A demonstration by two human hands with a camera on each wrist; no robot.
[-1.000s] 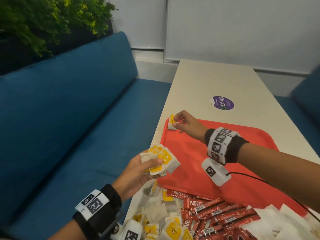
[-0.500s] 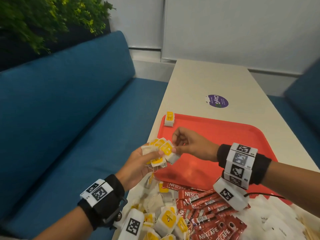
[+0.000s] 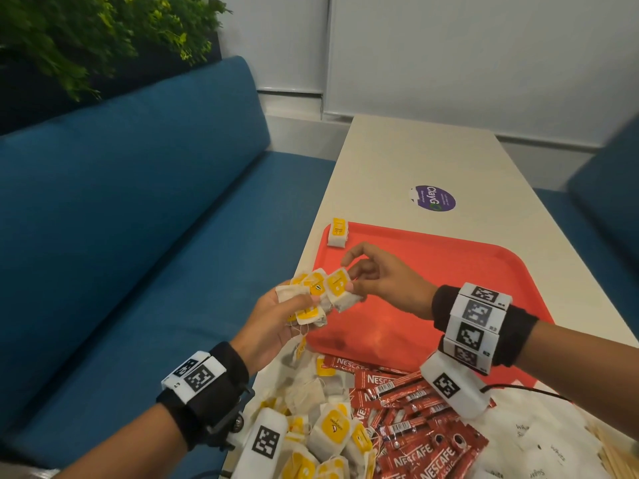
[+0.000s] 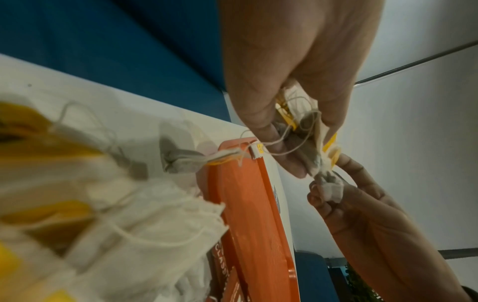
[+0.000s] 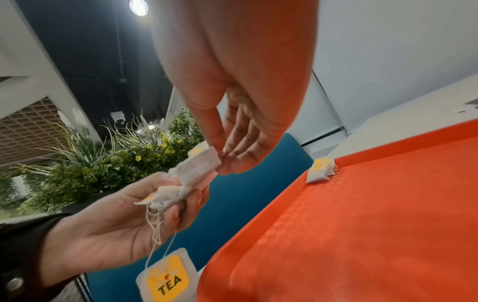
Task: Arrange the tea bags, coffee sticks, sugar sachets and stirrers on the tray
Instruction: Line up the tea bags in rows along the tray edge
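Observation:
My left hand point(image 3: 276, 316) grips a bunch of white tea bags with yellow labels point(image 3: 307, 295) over the table's left edge. My right hand point(image 3: 359, 281) pinches one tea bag point(image 3: 340, 288) at the bunch's right side; the right wrist view shows its fingertips point(image 5: 220, 151) on that tea bag point(image 5: 199, 165). A red tray point(image 3: 449, 271) lies on the table with one tea bag point(image 3: 337, 232) at its far left corner. Loose tea bags point(image 3: 328, 433), red coffee sticks point(image 3: 408, 409), white sugar sachets point(image 3: 539, 440) and wooden stirrers point(image 3: 619, 458) lie piled near me.
The cream table point(image 3: 432, 157) carries a purple round sticker point(image 3: 434, 198) beyond the tray. A blue bench point(image 3: 121, 219) runs along the left, with green plants point(image 3: 86, 36) behind it. Another blue seat point(image 3: 608, 188) stands at the right.
My right hand left a tea bag at the tray's far left corner, came back toward me and now pinches a tea bag in the bunch held by my left hand.

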